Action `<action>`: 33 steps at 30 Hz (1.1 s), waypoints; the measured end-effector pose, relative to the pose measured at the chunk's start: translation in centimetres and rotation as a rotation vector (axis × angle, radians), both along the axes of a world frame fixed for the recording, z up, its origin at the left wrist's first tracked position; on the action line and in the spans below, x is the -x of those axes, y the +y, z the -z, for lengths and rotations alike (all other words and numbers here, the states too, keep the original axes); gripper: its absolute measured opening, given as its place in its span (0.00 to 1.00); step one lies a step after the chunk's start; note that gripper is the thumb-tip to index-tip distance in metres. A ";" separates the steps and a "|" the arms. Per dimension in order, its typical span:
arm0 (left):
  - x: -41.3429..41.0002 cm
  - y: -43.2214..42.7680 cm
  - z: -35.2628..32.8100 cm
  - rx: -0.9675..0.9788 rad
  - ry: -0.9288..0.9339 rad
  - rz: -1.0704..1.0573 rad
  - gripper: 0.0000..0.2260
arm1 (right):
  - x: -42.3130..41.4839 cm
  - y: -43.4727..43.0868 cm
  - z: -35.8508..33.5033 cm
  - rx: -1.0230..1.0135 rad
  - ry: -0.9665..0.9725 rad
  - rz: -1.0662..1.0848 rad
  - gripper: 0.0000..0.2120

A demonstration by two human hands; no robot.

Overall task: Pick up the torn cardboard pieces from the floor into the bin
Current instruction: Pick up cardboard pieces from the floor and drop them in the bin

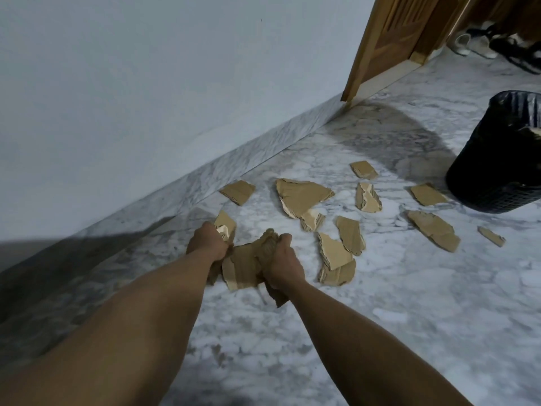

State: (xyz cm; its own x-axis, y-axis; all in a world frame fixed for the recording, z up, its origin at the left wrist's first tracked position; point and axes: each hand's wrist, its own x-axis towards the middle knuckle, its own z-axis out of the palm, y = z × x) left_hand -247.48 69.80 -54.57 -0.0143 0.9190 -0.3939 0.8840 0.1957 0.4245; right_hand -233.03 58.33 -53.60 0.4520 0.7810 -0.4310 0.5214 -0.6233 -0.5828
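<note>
The floor is polished marble, white with grey veins and faintly glossy; the skirting at centre left is the same stone. The wall above is smooth matt paint. The cardboard pieces are matt brown corrugated board with ragged, paler torn edges. At right, the bin is black plastic lattice with a shiny liner. The door at upper right is varnished wood.

Home hallway: shoes by door
</note>
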 end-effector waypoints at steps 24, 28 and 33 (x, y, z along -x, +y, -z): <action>-7.0 -7.7 -1.0 0.016 -0.021 -0.009 0.26 | -12.2 -2.2 -0.3 -0.007 -0.222 -0.078 0.11; -7.2 -7.8 -1.1 0.063 -0.031 -0.077 0.26 | -14.4 -2.0 -3.4 -0.320 0.408 0.253 0.22; -7.7 -8.5 -1.1 0.025 0.039 -0.095 0.26 | -19.1 -3.1 -3.9 -0.017 0.671 0.334 0.17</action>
State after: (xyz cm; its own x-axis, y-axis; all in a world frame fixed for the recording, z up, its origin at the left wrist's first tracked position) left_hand -239.75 61.30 -53.51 -0.1169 0.9027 -0.4142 0.8769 0.2896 0.3837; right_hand -213.98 55.27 -49.70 0.3108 0.6569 -0.6870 -0.1649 -0.6745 -0.7196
